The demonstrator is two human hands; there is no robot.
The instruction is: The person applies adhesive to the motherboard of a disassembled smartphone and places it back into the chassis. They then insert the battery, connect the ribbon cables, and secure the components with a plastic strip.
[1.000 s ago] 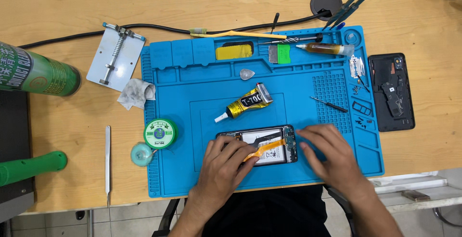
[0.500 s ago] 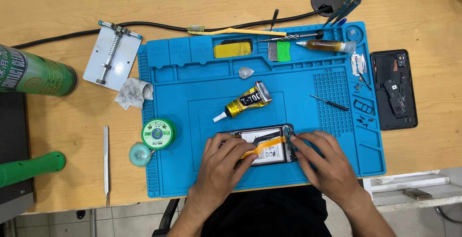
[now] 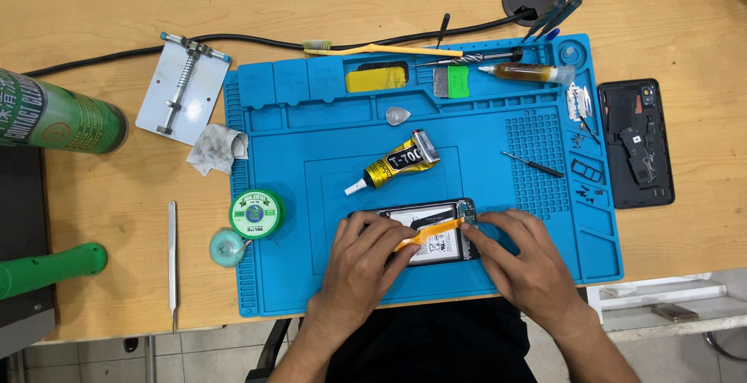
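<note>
At the far left of your wooden table a green spray can is lying on its side, and below it a green tool handle is resting near the edge. Next, a metal board holder and a crumpled wipe are sitting just beside the blue work mat, while thin tweezers are lying apart on the wood. On the mat's left border a green spool is standing above a small teal disc. Your left hand is lying on the left part of the opened phone, and its fingers are grasping an orange pry tool that is crossing the phone diagonally. The phone is lying flat near the front edge of the mat, its back removed, so a white inner part inside a dark frame is showing between your hands. Above it a yellow and black glue tube is lying tilted, with its white nozzle pointing down-left. Your right hand is pressing its fingertips on the right end of the phone, near the tip of the pry tool; it is not closing around anything. Farther right a small screwdriver is lying on the mat, and the black back cover is lying on the wood just beside the mat.
</note>
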